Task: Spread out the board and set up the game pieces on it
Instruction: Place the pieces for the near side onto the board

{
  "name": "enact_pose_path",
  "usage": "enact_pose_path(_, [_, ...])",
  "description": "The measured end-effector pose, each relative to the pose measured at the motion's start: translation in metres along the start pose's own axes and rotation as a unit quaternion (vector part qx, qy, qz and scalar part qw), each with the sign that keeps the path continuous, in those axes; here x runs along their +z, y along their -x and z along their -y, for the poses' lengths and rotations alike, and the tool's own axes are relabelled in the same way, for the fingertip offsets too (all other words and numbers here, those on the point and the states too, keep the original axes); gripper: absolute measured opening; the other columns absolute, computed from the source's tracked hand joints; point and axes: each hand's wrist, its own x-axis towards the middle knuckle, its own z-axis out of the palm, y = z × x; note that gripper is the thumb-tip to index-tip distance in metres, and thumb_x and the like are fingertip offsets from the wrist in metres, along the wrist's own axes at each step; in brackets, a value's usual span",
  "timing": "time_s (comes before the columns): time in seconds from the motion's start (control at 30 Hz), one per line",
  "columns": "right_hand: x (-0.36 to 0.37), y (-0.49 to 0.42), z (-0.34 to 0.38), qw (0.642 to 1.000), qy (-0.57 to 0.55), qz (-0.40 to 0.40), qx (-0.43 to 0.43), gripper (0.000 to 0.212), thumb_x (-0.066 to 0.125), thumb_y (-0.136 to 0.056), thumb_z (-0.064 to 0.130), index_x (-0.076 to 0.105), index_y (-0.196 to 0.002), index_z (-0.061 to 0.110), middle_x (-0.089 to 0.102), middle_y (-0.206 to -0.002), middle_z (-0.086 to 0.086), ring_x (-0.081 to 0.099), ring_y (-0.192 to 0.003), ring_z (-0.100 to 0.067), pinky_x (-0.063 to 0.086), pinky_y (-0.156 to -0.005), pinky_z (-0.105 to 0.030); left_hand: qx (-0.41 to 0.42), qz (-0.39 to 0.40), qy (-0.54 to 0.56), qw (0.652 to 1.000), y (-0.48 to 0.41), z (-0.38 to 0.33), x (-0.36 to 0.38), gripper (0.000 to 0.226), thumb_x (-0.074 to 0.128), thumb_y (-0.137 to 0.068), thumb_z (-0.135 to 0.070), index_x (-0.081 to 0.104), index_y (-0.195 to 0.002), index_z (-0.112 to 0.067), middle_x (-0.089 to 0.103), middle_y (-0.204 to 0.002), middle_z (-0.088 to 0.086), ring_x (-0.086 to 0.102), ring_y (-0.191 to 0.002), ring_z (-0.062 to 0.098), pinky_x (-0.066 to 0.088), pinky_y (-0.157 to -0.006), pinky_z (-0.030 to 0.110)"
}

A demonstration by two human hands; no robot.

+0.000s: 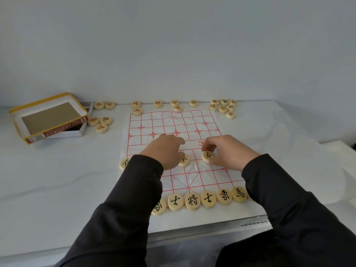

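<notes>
Pinching a black-marked piece (208, 157) between thumb and curled fingers, the right hand (229, 151) holds it tilted over the middle of the board (173, 122); whether its lower edge touches the sheet cannot be told. The left hand (165, 151) sits just left of it, knuckles up, fingers curled downward over the grid. A second black piece (185, 161) lies flat at that hand's near right side and is partly covered by it. Whether the hand grips this piece or only rests beside it cannot be told. The board is a creased white sheet with a red grid, spread flat on the white table (57, 170). Six black pieces form a near row (193, 201) along its near edge, touching side by side, the leftmost partly hidden by the left dark sleeve (134, 189). One more black piece (124, 164) sits at the board's left edge, also partly behind that sleeve. Red-marked pieces (158, 104) lie scattered along the far edge, off the grid, with a tight cluster (223, 107) at the far right corner and three loose ones (101, 123) to the far left. Beyond those three stands an open yellow-rimmed box (52, 118), its tray and lid overlapping. Both forearms cross the near part of the board and block view of some grid squares.
</notes>
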Motion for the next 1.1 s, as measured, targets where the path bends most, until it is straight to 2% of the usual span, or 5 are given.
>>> enact_pose_path(0.37, [0.003, -0.002, -0.001, 1.0, 0.02, 0.005, -0.002, 0.03, 0.064, -0.087, 0.015, 0.06, -0.116, 0.021, 0.061, -0.12, 0.002, 0.056, -0.109, -0.016, 0.043, -0.092, -0.023, 0.006, 0.003, 0.002, 1.0, -0.006, 0.003, 0.004, 0.045, 0.047, -0.096, -0.029, 0.038, -0.14, -0.024, 0.04, -0.144, 0.001, 0.036, -0.133, 0.02, 0.031, -0.107, 0.033])
enact_pose_path(0.53, [0.002, -0.002, -0.006, 0.999, 0.018, -0.027, 0.001, 0.033, 0.063, -0.088, 0.024, 0.058, -0.12, 0.021, 0.056, -0.124, 0.003, 0.054, -0.11, -0.013, 0.039, -0.086, -0.02, 0.031, -0.055, -0.018, 0.998, -0.011, 0.004, 0.007, 0.052, 0.049, -0.094, -0.028, 0.031, -0.143, -0.026, 0.018, -0.155, 0.0, 0.015, -0.142, 0.021, 0.022, -0.113, 0.039])
enact_pose_path(0.8, [-0.005, -0.013, -0.014, 0.993, -0.011, -0.117, 0.016, 0.03, 0.055, -0.093, 0.025, 0.057, -0.123, 0.019, 0.052, -0.132, 0.001, 0.047, -0.122, -0.014, 0.038, -0.101, -0.026, 0.045, -0.107, -0.031, 0.993, -0.017, 0.0, 0.008, 0.067, 0.045, -0.094, -0.04, 0.007, -0.149, -0.027, 0.001, -0.157, 0.001, -0.001, -0.145, 0.024, 0.012, -0.115, 0.044])
enact_pose_path(0.97, [-0.002, -0.028, -0.026, 0.98, -0.051, -0.179, 0.076, 0.035, 0.05, -0.095, 0.018, 0.052, -0.13, 0.016, 0.052, -0.133, -0.002, 0.05, -0.12, -0.017, 0.041, -0.097, -0.025, 0.05, -0.106, -0.028, 0.993, -0.016, -0.004, 0.009, 0.07, 0.041, -0.095, -0.045, -0.001, -0.148, -0.029, -0.005, -0.157, 0.0, -0.004, -0.145, 0.024, 0.009, -0.115, 0.045])
enact_pose_path(1.1, [-0.001, -0.056, -0.045, 0.953, -0.135, -0.218, 0.159, 0.037, 0.042, -0.098, 0.018, 0.047, -0.134, 0.01, 0.05, -0.136, -0.008, 0.048, -0.124, -0.023, 0.039, -0.1, -0.031, 0.057, -0.101, -0.017, 0.993, -0.019, -0.007, 0.01, 0.07, 0.038, -0.094, -0.047, -0.003, -0.148, -0.03, -0.006, -0.157, -0.001, -0.006, -0.145, 0.024, 0.007, -0.116, 0.045])
